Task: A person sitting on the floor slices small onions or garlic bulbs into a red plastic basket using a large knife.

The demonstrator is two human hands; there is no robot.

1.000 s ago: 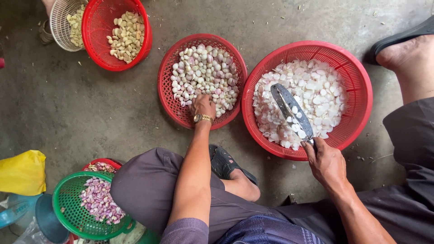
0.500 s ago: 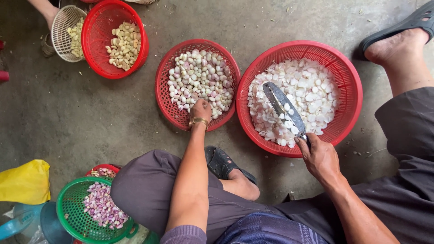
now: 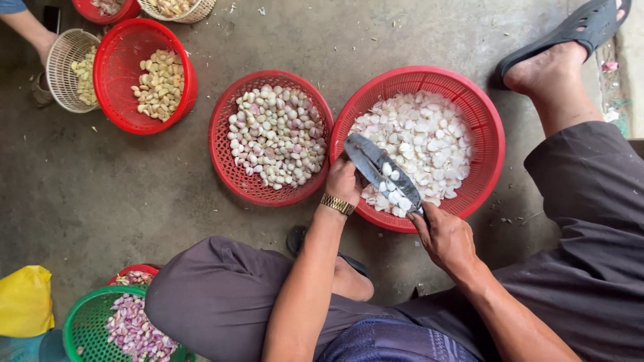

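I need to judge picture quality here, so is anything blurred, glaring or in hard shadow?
Head view: soft, even daylight, no hard shadows; knife blade shows mild sheen, no glare; peeled cloves in the red basket stay sharp; both hands, left and right, are crisp.

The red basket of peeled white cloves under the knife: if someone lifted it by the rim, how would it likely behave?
The red basket looks like thin plastic mesh, so it would probably flex at the rim. It is heaped with white cloves, so likely heavy for its build. The loose cloves would probably slide towards the lower side if it tilted.
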